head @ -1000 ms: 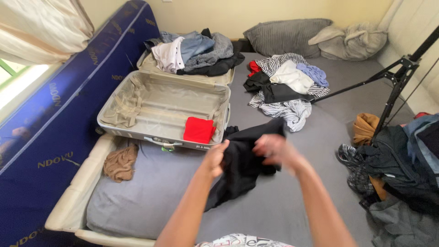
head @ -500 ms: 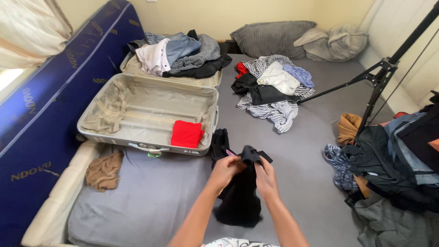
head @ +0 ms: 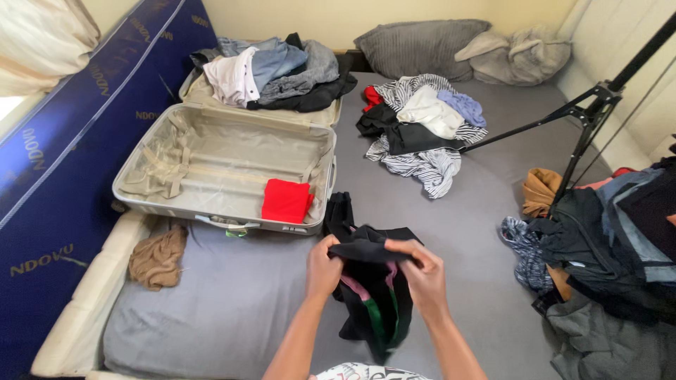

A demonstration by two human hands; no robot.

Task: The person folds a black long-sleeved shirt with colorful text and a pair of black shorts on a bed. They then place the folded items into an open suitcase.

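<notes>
In the head view, the left hand point(head: 323, 271) and the right hand point(head: 424, 276) are both gripping a black garment point(head: 373, 295) above the grey bed point(head: 246, 295), near the person's body. The fingers of each hand are curling tight around the top edge of the cloth, the left at one end and the right at the other, so the fabric is bunching between them. The rest of the garment is hanging down and showing a pink and green trim on its inner side. Another dark piece of cloth point(head: 339, 211) is lying on the bed just beyond the hands, beside the open suitcase point(head: 211, 158). A folded red garment point(head: 286, 200) is sitting inside the suitcase at its near right corner. A pile of clothes point(head: 274, 70) is lying on the suitcase lid, and a second heap of striped and dark clothes point(head: 419, 130) is lying further up the bed. A brown cloth point(head: 158, 257) is resting at the bed's left edge.
</notes>
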